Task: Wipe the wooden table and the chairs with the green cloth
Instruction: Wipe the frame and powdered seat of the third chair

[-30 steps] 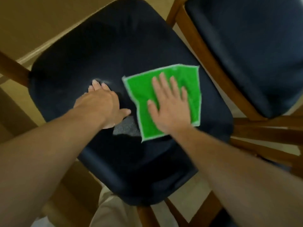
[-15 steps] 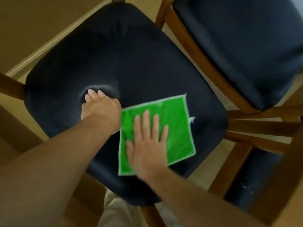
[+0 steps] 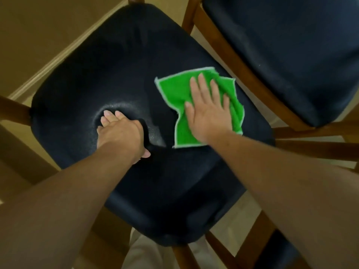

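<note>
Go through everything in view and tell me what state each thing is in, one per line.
green cloth: spread on the seat, rumpled at its right edge, under the right hand
right hand: fingers straight, pressing flat on the cloth
left hand: pressing into the seat, denting the cushion
near chair seat: dark, pale haze around the dent
second chair: beside it, untouched

A dark padded chair seat [image 3: 120,61] on a wooden frame carries everything here. On it lies a rumpled green cloth [image 3: 174,90], toward its right side. The left hand [image 3: 120,133] presses into the cushion, and the right hand [image 3: 207,115] lies flat on the cloth.
</note>
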A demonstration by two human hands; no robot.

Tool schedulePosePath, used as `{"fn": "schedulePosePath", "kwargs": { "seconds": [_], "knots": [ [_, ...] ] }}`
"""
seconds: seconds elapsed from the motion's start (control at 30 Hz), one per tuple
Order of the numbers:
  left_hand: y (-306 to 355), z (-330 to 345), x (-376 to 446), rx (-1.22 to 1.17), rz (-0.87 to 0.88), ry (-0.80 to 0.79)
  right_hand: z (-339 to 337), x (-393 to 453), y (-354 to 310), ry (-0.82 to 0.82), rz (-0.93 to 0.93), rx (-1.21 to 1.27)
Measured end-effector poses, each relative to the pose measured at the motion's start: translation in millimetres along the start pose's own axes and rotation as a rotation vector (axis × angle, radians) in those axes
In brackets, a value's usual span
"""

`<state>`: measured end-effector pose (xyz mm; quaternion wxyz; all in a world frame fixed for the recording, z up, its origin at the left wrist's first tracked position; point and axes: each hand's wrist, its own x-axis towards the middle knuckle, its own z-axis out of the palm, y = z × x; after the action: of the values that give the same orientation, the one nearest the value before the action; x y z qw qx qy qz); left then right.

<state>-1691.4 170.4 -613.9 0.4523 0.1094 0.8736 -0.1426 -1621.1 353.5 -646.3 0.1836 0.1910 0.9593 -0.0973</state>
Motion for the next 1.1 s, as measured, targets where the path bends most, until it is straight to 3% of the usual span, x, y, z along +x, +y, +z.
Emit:
{"fn": "schedulePosePath", "kwargs": {
  "seconds": [0.13,0.2,0.27,0.4,0.53,0.63,0.7,0.83,1.1],
  "knots": [
    [-0.3,1.6,1.6,-0.023,0.005,0.017,8.9,-4.4,-15.8,0.088,0.217,0.086],
    [1.0,1.3,1.5,-0.017,0.024,0.032,29.5,-36.8,-47.4,0.118,0.357,0.148],
    [0.0,3.3,1.2,-0.011,0.057,0.085,52.2,-84.1,-84.6,0.107,0.37,0.16],
    [-0.7,3.6,1.4,-0.022,0.053,0.114,83.8,-161.3,-149.2,-0.064,0.485,0.216],
    [-0.4,5.1,3.4,0.033,0.036,0.094,81.3,-167.8,-171.1,-0.172,0.638,0.413],
    [-2.0,7.9,7.6,0.002,0.015,0.103,77.2,-157.3,-140.7,-0.131,0.471,0.314],
    [-2.5,7.8,9.9,0.03,0.008,0.084,63.8,-132.0,-98.7,-0.128,0.445,0.398],
    [0.2,6.1,9.7,0.076,-0.002,0.056,28.2,-52.3,-14.5,0.08,0.63,0.382],
    [-2.0,7.0,-3.4,0.021,0.03,0.084,12.0,-33.4,30.1,0.097,0.855,0.481]
  ]
}}
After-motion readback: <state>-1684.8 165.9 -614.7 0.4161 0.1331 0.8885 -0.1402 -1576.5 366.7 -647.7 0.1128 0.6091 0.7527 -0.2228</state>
